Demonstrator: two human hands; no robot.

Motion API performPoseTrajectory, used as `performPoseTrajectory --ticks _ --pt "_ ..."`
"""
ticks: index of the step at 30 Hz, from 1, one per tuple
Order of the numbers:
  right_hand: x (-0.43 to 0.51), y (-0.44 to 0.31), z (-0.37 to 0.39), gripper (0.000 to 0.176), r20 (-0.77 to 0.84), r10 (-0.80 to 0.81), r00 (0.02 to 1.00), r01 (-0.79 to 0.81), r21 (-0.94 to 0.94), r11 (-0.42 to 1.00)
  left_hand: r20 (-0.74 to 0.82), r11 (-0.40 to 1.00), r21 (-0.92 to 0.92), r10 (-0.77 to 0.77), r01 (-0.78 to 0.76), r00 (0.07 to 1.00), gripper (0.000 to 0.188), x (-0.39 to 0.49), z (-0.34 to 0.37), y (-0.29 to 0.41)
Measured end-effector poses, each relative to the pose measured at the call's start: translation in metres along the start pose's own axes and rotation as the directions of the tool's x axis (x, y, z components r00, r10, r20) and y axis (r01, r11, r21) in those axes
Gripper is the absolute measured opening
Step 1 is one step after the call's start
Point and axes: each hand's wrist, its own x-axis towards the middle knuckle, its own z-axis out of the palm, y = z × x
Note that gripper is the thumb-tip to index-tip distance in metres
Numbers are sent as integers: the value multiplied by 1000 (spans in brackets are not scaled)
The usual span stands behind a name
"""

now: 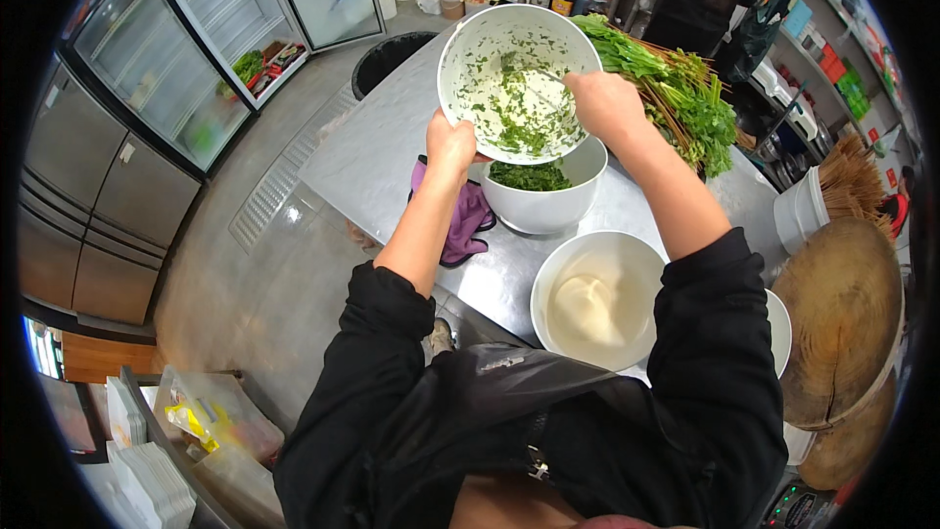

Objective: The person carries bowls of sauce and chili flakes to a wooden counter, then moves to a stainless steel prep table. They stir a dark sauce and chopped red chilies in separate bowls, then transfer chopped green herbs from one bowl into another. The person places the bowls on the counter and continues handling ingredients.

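Note:
My left hand (450, 143) grips the lower left of a white bowl (448, 62), raised and tilted so its inside faces me. Bits of chopped green herb (518, 136) cling to its wall. My right hand (606, 103) is closed around a thin metal utensil (543, 93) reaching into that bowl; its exact kind is unclear. Directly below, a second white bowl (543, 207) stands on the steel table and holds chopped greens (530, 176). Nearer to me is another white bowl (547, 294) with a smooth cream-coloured mass (587, 301), perhaps dough.
A purple cloth (466, 224) lies left of the second bowl. Bundled leafy greens and skewers (668, 81) cover the table's far right. Round wooden chopping blocks (837, 323) and a tub of skewers (800, 209) stand at right. A person in black (698, 0) stands beyond. A black bin (389, 59) is at left.

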Motion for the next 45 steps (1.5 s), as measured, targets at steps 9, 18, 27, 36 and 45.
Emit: performPoseTrajectory --ticks 9,18,27,36,45 --pt "2 -9 11 17 -18 -144 989 142 -76 987 -67 993 56 106 -103 992 40 9 -3 -13" --pt "-27 -2 -15 17 125 109 986 -83 -196 977 -124 948 236 246 -212 961 42 24 -16 -31" --pt "-45 -13 -4 22 241 7 971 -6 -4 1000 -63 831 382 461 -406 885 51 21 -19 -31" --pt "-33 -23 19 19 322 36 946 -69 91 993 -79 829 355 487 -432 870 55 14 -12 -34" --pt "-39 -18 24 25 131 27 991 -52 194 980 -145 786 400 563 -472 814 56 16 -5 -48"
